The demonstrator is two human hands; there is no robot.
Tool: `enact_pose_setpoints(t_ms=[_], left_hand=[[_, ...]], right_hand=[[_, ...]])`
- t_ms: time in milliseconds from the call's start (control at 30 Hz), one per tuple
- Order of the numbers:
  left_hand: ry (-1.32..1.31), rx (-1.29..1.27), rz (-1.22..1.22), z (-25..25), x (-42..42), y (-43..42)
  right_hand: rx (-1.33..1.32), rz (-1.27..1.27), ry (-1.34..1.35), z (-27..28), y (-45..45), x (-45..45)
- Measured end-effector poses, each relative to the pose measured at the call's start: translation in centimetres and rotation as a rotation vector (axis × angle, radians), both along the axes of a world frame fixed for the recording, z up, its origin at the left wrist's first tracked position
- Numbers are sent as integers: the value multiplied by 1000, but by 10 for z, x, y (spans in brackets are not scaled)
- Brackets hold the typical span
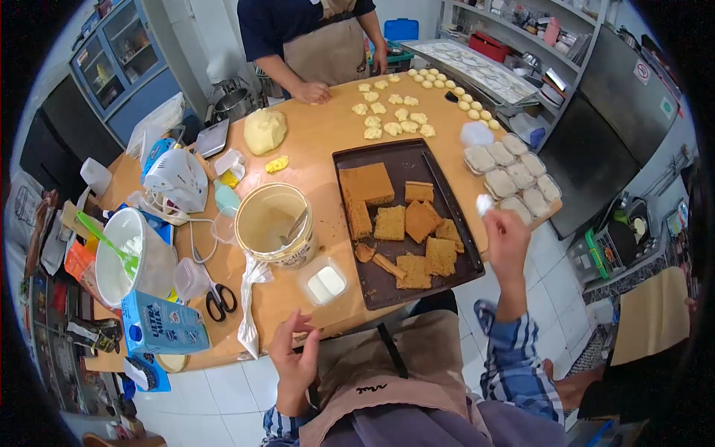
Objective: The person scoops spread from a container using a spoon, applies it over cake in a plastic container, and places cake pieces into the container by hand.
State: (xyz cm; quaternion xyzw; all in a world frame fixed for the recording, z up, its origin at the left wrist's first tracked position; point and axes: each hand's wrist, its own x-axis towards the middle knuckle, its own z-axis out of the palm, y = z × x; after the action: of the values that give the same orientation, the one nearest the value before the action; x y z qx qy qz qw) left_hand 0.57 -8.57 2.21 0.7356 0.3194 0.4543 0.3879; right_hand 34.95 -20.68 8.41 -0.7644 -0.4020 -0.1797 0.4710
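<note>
Head view: desk [328,167], dark tray [391,157], pale-topped packs [519,176], both hands.
The left hand [296,354] is empty, fingers spread, palm half-turned, near white blocks [320,288]. The right hand [509,240] is raised beside the packs, forearm extended forward, its grip pinching a small white wad [484,204] at the fingertips. The wad is likely light, soft and easily crushed; hold its edge lightly.
</note>
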Motion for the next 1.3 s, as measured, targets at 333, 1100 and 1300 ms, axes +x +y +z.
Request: enact_pose_setpoints(t_ms=[333, 1100, 1300], left_hand=[[153, 120, 69, 7, -10, 4], [148, 114, 118, 11, -23, 4], [159, 105, 170, 13, -30, 4]], right_hand=[[-228, -115, -164, -39, 26, 61], [33, -47, 295, -12, -34, -59], [20, -42, -5, -11, -31, -66]])
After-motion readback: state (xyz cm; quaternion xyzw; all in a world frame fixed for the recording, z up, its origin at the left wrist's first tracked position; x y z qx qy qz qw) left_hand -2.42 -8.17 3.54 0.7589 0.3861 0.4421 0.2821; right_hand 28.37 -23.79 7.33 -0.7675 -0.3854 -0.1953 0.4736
